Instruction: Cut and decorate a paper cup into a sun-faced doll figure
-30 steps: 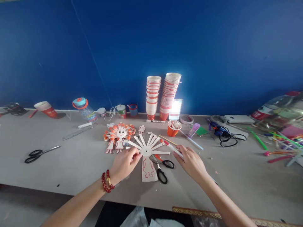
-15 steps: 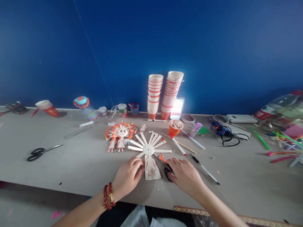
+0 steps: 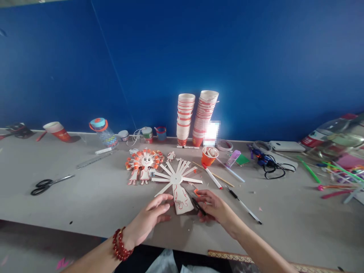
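Note:
A paper cup cut into white strips lies flat, its strips fanned round a disc [image 3: 176, 178]. Its wide panel [image 3: 182, 206], with a red figure outline drawn on it, points toward me. My left hand [image 3: 152, 218], wearing a red bead bracelet [image 3: 121, 244], is just left of the panel with its fingers apart and nothing held. To the panel's right, my right hand [image 3: 214, 206] holds small black-handled scissors [image 3: 199, 207], partly hidden by its fingers. Finished paper dolls with orange-tipped petals [image 3: 145, 162] lie behind and to the left.
Two tall stacks of paper cups [image 3: 185, 121] stand against the blue wall. An orange cup of scraps [image 3: 209, 156], a red-capped marker [image 3: 212, 176] and a pen [image 3: 243, 204] lie to the right. Another pair of scissors [image 3: 47, 184] rests at left, near a water bottle [image 3: 102, 132].
My left hand has moved slightly down and left, its fingers spreading from the panel. My right hand has turned, lifting the scissors a little; the panel's lower edge has tilted.

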A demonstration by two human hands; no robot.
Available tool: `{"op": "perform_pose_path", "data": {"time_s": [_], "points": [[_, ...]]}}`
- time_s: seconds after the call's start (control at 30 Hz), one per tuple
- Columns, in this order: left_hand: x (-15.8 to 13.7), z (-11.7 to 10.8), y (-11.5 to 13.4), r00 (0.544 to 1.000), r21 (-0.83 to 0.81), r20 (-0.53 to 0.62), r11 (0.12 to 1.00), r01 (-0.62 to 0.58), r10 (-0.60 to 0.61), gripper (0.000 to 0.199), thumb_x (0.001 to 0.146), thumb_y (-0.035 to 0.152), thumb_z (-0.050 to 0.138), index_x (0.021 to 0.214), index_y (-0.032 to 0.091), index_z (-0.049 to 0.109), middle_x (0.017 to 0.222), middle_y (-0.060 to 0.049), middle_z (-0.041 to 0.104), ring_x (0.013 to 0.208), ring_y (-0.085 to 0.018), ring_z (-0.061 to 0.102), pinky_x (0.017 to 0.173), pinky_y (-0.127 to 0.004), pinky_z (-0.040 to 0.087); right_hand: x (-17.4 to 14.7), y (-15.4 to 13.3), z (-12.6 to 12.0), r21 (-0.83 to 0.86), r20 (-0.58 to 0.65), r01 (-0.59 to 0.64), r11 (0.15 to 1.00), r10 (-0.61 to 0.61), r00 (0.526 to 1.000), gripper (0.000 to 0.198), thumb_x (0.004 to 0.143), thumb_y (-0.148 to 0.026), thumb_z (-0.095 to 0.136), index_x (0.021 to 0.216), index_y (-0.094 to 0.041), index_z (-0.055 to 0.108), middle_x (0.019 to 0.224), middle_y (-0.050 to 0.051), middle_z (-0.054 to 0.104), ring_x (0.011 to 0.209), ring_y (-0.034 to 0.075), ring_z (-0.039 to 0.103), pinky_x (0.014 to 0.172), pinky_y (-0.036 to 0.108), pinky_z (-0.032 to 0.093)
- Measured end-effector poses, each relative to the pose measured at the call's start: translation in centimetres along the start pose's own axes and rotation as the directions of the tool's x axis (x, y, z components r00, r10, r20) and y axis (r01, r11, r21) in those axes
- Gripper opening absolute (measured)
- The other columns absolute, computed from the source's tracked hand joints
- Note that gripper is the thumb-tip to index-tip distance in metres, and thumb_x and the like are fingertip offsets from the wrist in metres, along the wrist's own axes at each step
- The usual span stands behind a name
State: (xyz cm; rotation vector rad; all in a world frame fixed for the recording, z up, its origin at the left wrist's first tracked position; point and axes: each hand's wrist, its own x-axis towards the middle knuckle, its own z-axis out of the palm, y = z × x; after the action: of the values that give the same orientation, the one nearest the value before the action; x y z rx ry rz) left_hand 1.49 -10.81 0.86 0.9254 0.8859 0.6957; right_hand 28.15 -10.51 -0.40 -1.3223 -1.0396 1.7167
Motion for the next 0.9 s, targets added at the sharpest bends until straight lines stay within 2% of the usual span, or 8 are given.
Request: {"op": "perform_pose_path", "data": {"time_s": [0.1,0.2,0.27,0.4,0.5,0.63,0.77,0.9], "points": [[0.6,0.5,-0.3,0.999,-0.256,0.024,0.966,0.045,-0.041,0.031,0.09,0.032,0.06,0.118,0.019,0.056,0.131,-0.013,0.057,0.12,-0.026,0.058,0.09,-0.038,0.051,0.0,-0.2,0.4,0.049,0.043,-0.038,0.998,0.036,0.998,0.05,0.073,-0.038,0.075,0.117,-0.025,0.055,0.112,0.005,0.065,0.067,0.015,0.069,0.06,0.032,0.057],[1.6,1.2,-0.5,0.999,-0.396,-0.017,0.917,0.04,-0.051,0.031,0.089,0.031,0.061,0.117,0.019,0.055,0.119,-0.012,0.065,0.099,-0.021,0.068,0.078,-0.031,0.054,-0.2,-0.6,0.9,0.046,0.074,-0.077,0.996,0.074,0.995,0.046,0.07,-0.031,0.074,0.113,-0.023,0.059,0.116,0.007,0.064,0.067,0.014,0.068,0.057,0.029,0.057],[2.5,1.4,-0.4,0.995,-0.429,-0.04,0.901,0.065,-0.091,0.029,0.09,0.033,0.06,0.115,0.017,0.058,0.106,-0.01,0.07,0.085,-0.018,0.069,0.067,-0.026,0.053,-0.5,-0.9,1.4,0.032,0.048,-0.058,0.998,0.057,0.997,0.042,0.068,-0.029,0.074,0.108,-0.022,0.061,0.113,0.005,0.064,0.067,0.014,0.067,0.056,0.029,0.057],[5.0,1.5,0.1,0.952,-0.46,-0.079,0.858,0.229,-0.296,0.025,0.088,0.035,0.063,0.104,0.016,0.063,0.084,-0.004,0.072,0.066,-0.014,0.068,0.054,-0.022,0.048,-1.0,-1.2,1.9,0.036,-0.001,0.01,0.999,-0.01,1.0,0.03,0.07,-0.031,0.074,0.094,-0.02,0.061,0.089,0.0,0.064,0.068,0.016,0.066,0.058,0.03,0.057],[6.8,1.7,0.6,0.945,-0.43,-0.101,0.87,0.241,-0.311,0.024,0.085,0.035,0.065,0.095,0.014,0.065,0.074,-0.004,0.072,0.061,-0.016,0.068,0.054,-0.023,0.049,-1.2,-1.0,1.4,0.075,0.052,-0.026,0.997,0.022,0.998,0.031,0.07,-0.033,0.077,0.093,-0.018,0.062,0.084,0.001,0.067,0.069,0.017,0.066,0.06,0.03,0.056],[8.1,2.6,0.8,0.966,-0.425,-0.134,0.893,0.146,-0.222,0.02,0.082,0.031,0.069,0.091,0.014,0.064,0.071,-0.003,0.07,0.061,-0.017,0.068,0.058,-0.024,0.05,-1.6,-0.6,0.4,0.151,0.086,-0.085,0.985,0.073,0.994,0.036,0.071,-0.034,0.079,0.099,-0.018,0.063,0.09,0.007,0.071,0.074,0.017,0.066,0.065,0.028,0.055],[7.9,3.7,0.7,0.98,-0.424,-0.188,0.906,-0.019,-0.067,0.02,0.082,0.03,0.069,0.097,0.018,0.064,0.086,-0.002,0.07,0.074,-0.016,0.067,0.067,-0.025,0.051,-2.8,0.0,0.2,0.215,0.001,-0.083,0.973,0.085,0.996,0.039,0.069,-0.034,0.081,0.101,-0.021,0.063,0.089,0.005,0.07,0.079,0.018,0.065,0.063,0.026,0.054],[7.7,3.8,1.1,0.952,-0.239,-0.22,0.934,-0.265,0.214,0.024,0.084,0.036,0.066,0.102,0.019,0.067,0.103,-0.005,0.068,0.091,-0.018,0.063,0.077,-0.026,0.05,-3.9,1.3,0.6,0.246,-0.088,0.019,0.969,0.003,0.996,0.044,0.071,-0.043,0.081,0.105,-0.023,0.062,0.082,0.002,0.064,0.069,0.015,0.059,0.055,0.022,0.048]]}}
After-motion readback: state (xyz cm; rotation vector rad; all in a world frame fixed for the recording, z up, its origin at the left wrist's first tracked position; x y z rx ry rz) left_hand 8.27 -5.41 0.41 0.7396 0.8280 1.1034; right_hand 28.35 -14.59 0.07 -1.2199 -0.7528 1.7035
